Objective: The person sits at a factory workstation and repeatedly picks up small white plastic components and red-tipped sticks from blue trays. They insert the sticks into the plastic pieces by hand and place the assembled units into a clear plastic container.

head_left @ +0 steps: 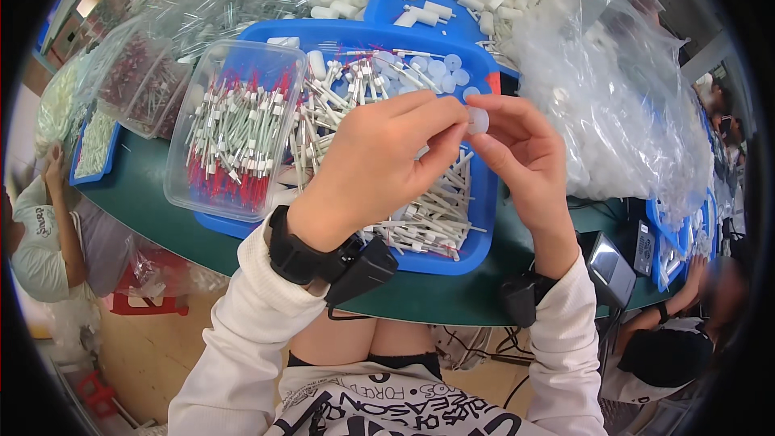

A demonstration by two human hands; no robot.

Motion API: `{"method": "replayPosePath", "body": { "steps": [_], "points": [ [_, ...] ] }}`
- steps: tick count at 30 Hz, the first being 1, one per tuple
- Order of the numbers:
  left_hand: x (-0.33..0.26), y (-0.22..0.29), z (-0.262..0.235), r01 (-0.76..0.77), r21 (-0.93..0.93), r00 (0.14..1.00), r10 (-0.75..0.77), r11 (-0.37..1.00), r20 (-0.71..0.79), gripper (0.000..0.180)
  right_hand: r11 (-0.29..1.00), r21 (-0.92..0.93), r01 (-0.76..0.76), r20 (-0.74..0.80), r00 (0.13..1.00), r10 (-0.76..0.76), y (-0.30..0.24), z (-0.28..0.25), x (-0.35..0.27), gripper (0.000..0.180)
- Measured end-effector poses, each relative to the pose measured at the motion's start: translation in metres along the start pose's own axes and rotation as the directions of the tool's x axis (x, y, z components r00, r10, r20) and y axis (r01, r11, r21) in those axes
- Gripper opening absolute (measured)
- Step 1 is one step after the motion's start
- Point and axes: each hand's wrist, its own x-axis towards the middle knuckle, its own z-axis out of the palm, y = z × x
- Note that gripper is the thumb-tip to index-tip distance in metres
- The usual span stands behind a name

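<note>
One small, round, translucent cap [479, 120]

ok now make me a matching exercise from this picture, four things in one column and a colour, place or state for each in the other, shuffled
1. clear plastic box
2. table
3. large plastic bag
4. small white round piece

A. pinched in the right hand
B. full of red-ended sticks
C. right of the blue tray
D. dark green

Pairs: 1-B, 2-D, 3-C, 4-A
</note>
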Motion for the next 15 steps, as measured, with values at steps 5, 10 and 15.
{"method": "replayPosePath", "body": {
  "steps": [5,10,15],
  "points": [
    [-0.003,0.009,0.002,0.227,-0.133,0.970,-0.213,0.965,0.115,0.032,0.948,-0.290,0.131,0.005,0.991,-0.136,0.008,-0.005,0.002,0.028],
    [-0.008,0.005,0.010,0.178,-0.197,0.983,-0.166,0.964,0.073,0.040,0.936,-0.320,0.146,0.036,0.989,-0.142,0.010,-0.009,0.001,0.028],
    [-0.006,-0.006,0.002,0.084,0.091,0.991,-0.093,0.992,0.101,0.029,0.981,-0.192,0.001,-0.030,1.000,-0.007,0.005,-0.005,0.000,0.027]
  ]
}}
